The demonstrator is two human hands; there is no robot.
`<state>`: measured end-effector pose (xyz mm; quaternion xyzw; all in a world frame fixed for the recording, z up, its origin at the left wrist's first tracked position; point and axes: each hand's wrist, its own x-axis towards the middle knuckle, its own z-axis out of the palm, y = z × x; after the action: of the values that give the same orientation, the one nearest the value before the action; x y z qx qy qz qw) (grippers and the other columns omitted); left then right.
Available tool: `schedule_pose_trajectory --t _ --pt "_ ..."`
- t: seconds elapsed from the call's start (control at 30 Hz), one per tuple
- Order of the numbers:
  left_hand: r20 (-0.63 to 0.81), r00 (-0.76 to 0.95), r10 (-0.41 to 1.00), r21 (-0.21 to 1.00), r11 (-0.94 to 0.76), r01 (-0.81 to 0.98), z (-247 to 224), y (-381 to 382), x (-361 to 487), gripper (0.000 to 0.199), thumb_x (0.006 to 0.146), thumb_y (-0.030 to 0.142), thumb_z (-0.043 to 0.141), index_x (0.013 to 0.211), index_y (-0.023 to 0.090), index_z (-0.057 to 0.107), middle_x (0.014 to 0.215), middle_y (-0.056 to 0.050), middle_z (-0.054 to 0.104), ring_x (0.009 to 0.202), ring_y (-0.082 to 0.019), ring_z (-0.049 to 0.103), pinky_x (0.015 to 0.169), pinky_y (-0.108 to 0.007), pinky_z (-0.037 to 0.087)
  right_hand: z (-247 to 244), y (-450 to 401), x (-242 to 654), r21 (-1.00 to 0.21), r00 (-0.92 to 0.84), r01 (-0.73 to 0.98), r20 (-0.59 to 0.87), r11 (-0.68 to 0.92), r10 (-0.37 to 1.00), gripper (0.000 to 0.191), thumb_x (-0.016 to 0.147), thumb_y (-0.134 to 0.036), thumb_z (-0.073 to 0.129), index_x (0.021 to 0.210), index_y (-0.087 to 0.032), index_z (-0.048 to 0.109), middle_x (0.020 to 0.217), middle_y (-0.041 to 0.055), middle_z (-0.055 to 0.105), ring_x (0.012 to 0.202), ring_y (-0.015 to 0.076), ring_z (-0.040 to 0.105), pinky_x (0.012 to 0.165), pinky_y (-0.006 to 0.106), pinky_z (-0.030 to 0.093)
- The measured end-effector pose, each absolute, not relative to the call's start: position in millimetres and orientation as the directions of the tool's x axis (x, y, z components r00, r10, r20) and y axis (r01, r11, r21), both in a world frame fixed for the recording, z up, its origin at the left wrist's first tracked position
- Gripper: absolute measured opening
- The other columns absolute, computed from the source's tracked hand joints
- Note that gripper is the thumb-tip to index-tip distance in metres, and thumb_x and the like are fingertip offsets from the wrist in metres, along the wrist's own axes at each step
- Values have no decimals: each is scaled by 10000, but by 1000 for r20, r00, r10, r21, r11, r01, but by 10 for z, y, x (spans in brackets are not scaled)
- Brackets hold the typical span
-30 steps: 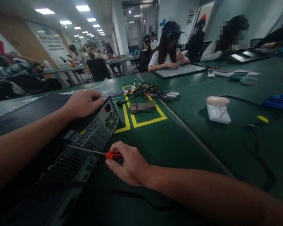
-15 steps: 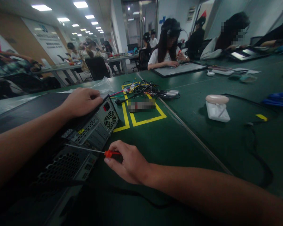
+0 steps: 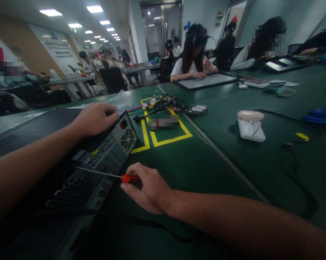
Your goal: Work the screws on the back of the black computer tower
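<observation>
Fingers (image 3: 134, 168) of the right hand (image 3: 156, 189) grip the red handle of a screwdriver (image 3: 126, 178), its shaft running to the dark back of a computer case (image 3: 115, 146). The case lies at the near left of the green table (image 3: 206, 169). The left hand (image 3: 96, 117) rests on top, fingers curled — whether they grip its edge I cannot tell. I take the step in hand to be driver work at the rear; whether the tip sits in a screw is too dark to make out. Any turn from here calls for a shaft kept in line, light pressure and a steady case. Beyond the case, tangled cables (image 3: 165, 103) lie by yellow tape (image 3: 174, 140) — farther off, a co-worker (image 3: 191, 54) bends over a flat panel (image 3: 206, 81).
</observation>
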<state>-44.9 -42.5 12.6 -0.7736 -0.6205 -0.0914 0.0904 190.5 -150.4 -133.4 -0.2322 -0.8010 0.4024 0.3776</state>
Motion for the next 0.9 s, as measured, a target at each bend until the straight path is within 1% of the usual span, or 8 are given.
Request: schedule_pose_trajectory --t 0.2,0.4,0.6,0.67,0.73,0.8,0.9 --pt "244 218 945 -28 -218 976 127 -422 -441 325 922 445 410 666 257 481 681 -28 500 661 -203 475 675 -376 295 -1347 -1508 1889 -831 -594 52 420 553 686 194 1018 -398 674 1091 -243 582 971 20 705 802 178 659 785 325 553" --pt "242 218 946 -23 -219 976 136 -433 -433 332 928 440 408 669 255 500 684 -34 510 651 -199 461 673 -376 289 -1338 -1519 1885 -832 -583 47 426 553 691 200 1016 -410 674 1081 -232 609 939 15 691 774 166 635 761 304 535" --pt "241 221 945 -26 -221 975 132 -428 -442 332 928 440 403 701 245 547 721 -47 553 686 -210 502 691 -375 314 -1318 -1510 1893 -804 -588 50 456 593 668 227 1070 -432 599 1067 -209 646 938 42 707 785 173 642 779 321 553" --pt "235 218 947 -29 -218 976 135 -431 -438 333 929 440 401 698 246 541 722 -51 558 687 -214 512 691 -379 322 -1320 -1512 1896 -810 -588 49 450 585 672 243 1064 -444 604 1121 -211 642 969 50 722 806 181 664 783 327 562" --pt "229 219 948 -32 -217 976 139 -435 -431 333 934 436 400 699 247 539 725 -55 566 689 -218 524 691 -383 331 -1325 -1516 1900 -824 -582 59 430 563 690 303 1024 -464 661 1201 -223 612 1022 56 733 856 197 694 789 333 571" --pt "232 214 949 -37 -211 977 144 -439 -423 328 933 434 401 697 249 535 718 -56 567 691 -222 534 691 -385 339 -1331 -1518 1903 -832 -579 82 408 548 706 353 979 -454 719 1224 -240 582 1059 54 735 901 211 709 802 338 576" --pt "232 208 950 -37 -205 978 149 -441 -412 325 930 438 402 690 253 519 704 -53 557 693 -227 543 691 -385 345 -1338 -1510 1900 -823 -586 95 409 560 700 254 966 -385 715 1130 -249 579 1029 37 726 873 203 693 821 346 575"
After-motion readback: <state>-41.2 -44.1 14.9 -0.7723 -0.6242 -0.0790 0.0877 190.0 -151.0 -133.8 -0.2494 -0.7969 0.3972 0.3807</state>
